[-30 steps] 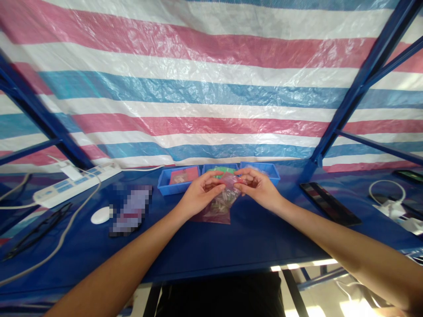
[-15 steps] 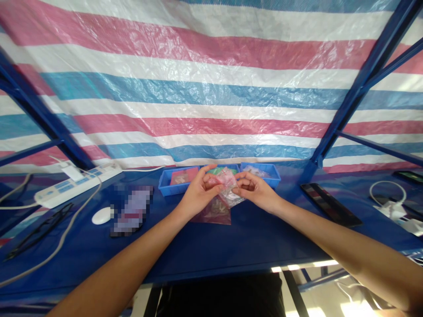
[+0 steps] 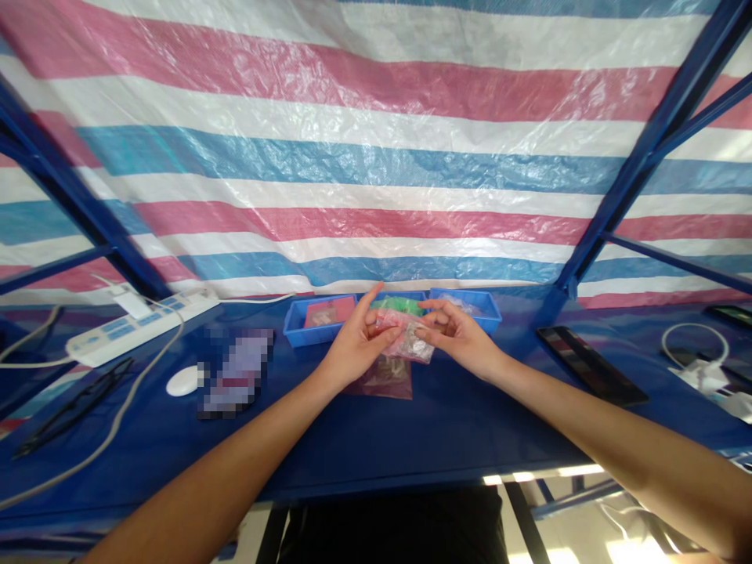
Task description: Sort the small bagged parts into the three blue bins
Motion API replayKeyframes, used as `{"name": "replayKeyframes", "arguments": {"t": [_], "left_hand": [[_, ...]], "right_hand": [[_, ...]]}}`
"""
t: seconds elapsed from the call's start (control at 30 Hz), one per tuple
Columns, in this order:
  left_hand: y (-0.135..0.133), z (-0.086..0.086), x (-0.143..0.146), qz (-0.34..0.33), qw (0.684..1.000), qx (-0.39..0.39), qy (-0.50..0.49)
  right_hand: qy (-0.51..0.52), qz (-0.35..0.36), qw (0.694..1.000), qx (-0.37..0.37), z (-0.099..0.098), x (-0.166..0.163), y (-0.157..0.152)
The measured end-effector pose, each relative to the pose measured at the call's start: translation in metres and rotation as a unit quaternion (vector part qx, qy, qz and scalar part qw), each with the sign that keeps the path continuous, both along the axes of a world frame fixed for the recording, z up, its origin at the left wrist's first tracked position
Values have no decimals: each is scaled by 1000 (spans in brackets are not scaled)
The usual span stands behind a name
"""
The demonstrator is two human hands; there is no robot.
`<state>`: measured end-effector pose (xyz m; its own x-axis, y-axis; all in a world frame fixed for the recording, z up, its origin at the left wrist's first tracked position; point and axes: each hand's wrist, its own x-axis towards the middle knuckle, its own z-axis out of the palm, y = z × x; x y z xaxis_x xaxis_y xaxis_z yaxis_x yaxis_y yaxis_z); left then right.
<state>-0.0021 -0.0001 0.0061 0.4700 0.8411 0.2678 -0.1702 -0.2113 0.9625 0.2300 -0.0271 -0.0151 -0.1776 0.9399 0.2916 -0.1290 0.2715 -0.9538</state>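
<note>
My left hand [image 3: 356, 345] and my right hand [image 3: 458, 335] meet over the middle of the blue table [image 3: 376, 439]. Between them they pinch a small clear plastic bag [image 3: 411, 338] with small pale parts inside, thumb and fingers closed on its two top corners. The left index finger sticks up. Under the hands a reddish plastic bag [image 3: 385, 376] lies flat on the table. Right behind the hands stand three blue trays: the left tray [image 3: 297, 323] with a red sheet, the middle tray [image 3: 396, 302] with green contents, and the right tray [image 3: 485, 307].
A white power strip [image 3: 132, 329] with cables lies at the back left, a white mouse [image 3: 184, 381] and black glasses [image 3: 70, 409] nearer. A blurred item [image 3: 235, 372] lies left of the hands. A dark flat strip [image 3: 591, 364] and a white cable [image 3: 693, 352] lie right. A striped tarp hangs behind.
The small clear bag has come up off the reddish bag and now hangs flat between both hands, slightly farther back. The left index finger has lifted.
</note>
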Motion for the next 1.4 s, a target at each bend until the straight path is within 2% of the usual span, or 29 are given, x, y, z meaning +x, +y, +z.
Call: {"name": "replayKeyframes", "arguments": {"t": [0.17, 0.27, 0.4, 0.63, 0.8, 1.13, 1.2, 1.27, 1.4], "left_hand": [[2, 0, -1, 24, 1000, 19, 3], [3, 0, -3, 23, 996, 69, 46], [4, 0, -4, 24, 988, 123, 95], [2, 0, -3, 39, 995, 54, 76], [7, 1, -6, 56, 994, 61, 77], [9, 1, -7, 38, 993, 85, 74], [12, 4, -10, 68, 988, 115, 81], [15, 9, -17, 139, 970, 170, 100], [25, 24, -36, 302, 899, 268, 170]], "right_hand": [[14, -34, 999, 7, -2, 5, 5], [10, -49, 999, 18, -2, 6, 6], [14, -33, 999, 16, -2, 4, 4], [12, -26, 1000, 4, 1, 2, 1], [-7, -15, 1000, -7, 1, 2, 1], [-10, 11, 1000, 21, 3, 2, 0], [0, 13, 1000, 20, 2, 2, 2], [1, 6, 1000, 21, -1, 3, 5], [-20, -17, 999, 26, -8, 5, 8]]}}
